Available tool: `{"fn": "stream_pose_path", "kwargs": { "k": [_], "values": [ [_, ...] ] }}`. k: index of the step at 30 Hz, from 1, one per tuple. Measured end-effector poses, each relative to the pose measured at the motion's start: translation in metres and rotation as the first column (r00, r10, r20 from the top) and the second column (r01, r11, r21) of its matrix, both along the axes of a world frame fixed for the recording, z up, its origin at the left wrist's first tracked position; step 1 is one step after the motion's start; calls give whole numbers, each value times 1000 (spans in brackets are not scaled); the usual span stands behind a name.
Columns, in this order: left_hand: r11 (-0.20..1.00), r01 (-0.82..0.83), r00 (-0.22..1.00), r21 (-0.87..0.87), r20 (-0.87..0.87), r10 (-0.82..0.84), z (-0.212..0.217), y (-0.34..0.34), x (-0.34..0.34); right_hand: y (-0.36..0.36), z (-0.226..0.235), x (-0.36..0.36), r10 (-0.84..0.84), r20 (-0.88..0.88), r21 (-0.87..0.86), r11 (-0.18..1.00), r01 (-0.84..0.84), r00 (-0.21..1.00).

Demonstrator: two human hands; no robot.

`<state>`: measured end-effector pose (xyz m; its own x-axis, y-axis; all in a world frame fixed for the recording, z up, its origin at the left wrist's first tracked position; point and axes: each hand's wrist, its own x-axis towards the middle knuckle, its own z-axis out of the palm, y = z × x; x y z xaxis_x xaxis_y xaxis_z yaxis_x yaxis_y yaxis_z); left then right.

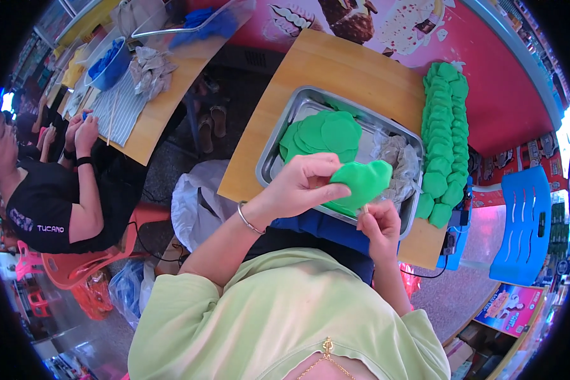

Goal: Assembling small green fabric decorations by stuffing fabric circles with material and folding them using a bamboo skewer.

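The left hand, a bangle at its wrist, grips a bright green petal-shaped piece between thumb and fingers, above the metal tray. The right hand is closed in a pinch just below that piece, on a small pale tip; the rest of what it holds is hidden, and whether it joins the green piece cannot be told.

The tray lies at the near edge of the bench; arms and tray cover much of that edge, so any overhang is unclear. In the tray, toward the bench's left edge, is a stack of flat green pieces, its front part hidden behind the left hand. Beside it is a crumpled clear plastic bag, its contents hard to make out. Puffy green rows run along the bench's right edge.

A co-worker at left has pale lettering on a dark shirt; the small blue thing in their hands is too small to identify. A pink printed sign at lower right carries lettering, bent and small near the rim.
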<state>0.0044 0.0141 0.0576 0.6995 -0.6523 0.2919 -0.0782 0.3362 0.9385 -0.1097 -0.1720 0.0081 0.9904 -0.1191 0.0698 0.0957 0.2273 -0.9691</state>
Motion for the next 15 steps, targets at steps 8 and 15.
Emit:
{"fn": "stream_pose_path", "kwargs": {
  "k": [8,15],
  "values": [
    [973,-220,946,64,258,197,4,-5,2,-3,5,2,-49,11,-87,995,49,999],
    [978,-206,956,32,219,194,2,-4,-1,0,1,4,-110,68,-130,985,118,992]
  ]
}}
